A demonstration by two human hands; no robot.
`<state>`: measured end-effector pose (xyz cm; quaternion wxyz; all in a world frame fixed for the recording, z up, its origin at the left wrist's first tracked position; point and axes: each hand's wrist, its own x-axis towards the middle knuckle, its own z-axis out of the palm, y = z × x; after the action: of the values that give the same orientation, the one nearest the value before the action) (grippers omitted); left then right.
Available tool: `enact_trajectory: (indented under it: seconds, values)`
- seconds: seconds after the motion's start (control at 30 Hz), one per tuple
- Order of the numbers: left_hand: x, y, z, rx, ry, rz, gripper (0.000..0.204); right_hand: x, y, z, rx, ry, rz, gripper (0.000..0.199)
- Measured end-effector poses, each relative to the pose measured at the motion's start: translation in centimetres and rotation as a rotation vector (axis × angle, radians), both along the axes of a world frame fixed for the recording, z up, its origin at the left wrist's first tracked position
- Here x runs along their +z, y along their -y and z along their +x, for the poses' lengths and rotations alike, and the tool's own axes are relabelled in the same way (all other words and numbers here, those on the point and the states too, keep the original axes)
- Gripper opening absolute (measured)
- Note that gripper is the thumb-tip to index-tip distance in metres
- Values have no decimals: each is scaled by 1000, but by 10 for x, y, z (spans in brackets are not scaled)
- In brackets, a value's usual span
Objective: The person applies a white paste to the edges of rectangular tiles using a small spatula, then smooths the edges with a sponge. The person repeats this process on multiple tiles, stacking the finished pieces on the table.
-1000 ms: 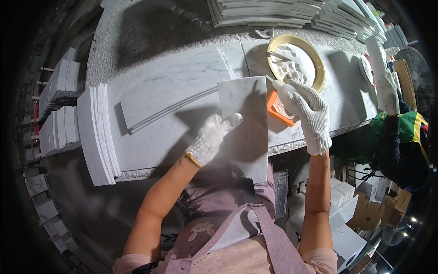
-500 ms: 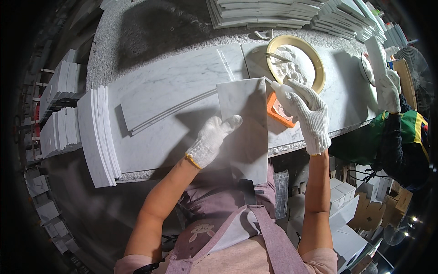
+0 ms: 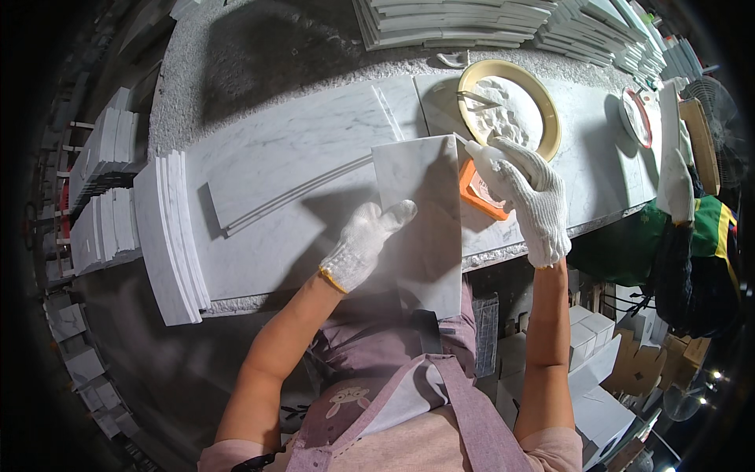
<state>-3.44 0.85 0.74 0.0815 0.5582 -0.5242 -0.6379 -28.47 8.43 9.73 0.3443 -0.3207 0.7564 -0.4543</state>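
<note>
A rectangular grey-veined marble tile [image 3: 425,252] stands tilted at the bench's near edge, in front of my apron. My left hand [image 3: 366,240], in a white knit glove, grips its left side, with the thumb lying across the face. In my gloved right hand [image 3: 535,189] is a small white squeeze bottle [image 3: 486,156], its thin nozzle at the tile's upper right corner. Below the bottle, an orange box [image 3: 477,197] is partly hidden by the right hand. A tan-rimmed bowl [image 3: 553,118] of white powder or paste, with a metal blade inside, sits just beyond.
Narrow marble strips [image 3: 291,193] lie on a large slab [image 3: 307,118]. Upright tiles [image 3: 169,236] lean at the bench's left end. Stacked slabs [image 3: 456,22] line the back. At right, a co-worker's gloved hand [image 3: 676,185] holds a white piece near a red-rimmed bowl [image 3: 648,126].
My hands, the tile and the bottle look unmoved. The co-worker's hands and white piece have shifted right, uncovering more of the red-rimmed bowl.
</note>
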Motion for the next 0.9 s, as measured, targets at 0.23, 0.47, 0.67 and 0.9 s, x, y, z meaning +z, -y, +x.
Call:
enact_trajectory:
  seconds: [0.23, 0.47, 0.67, 0.9]
  values:
    - [7, -5, -4, 158, -336, 134, 43, -5, -15, -10, -36, 321, -168, 57]
    - [-15, 1, -3, 186, -341, 270, 29, -52, -75, -56, -292, 703, -499, 92]
    - [-1, -4, -5, 239, -399, 269, 33, -81, -96, -90, -419, 116, -338, 54]
    - [10, 0, -4, 212, -242, 294, 41, -119, -78, -104, -533, -411, -18, 39]
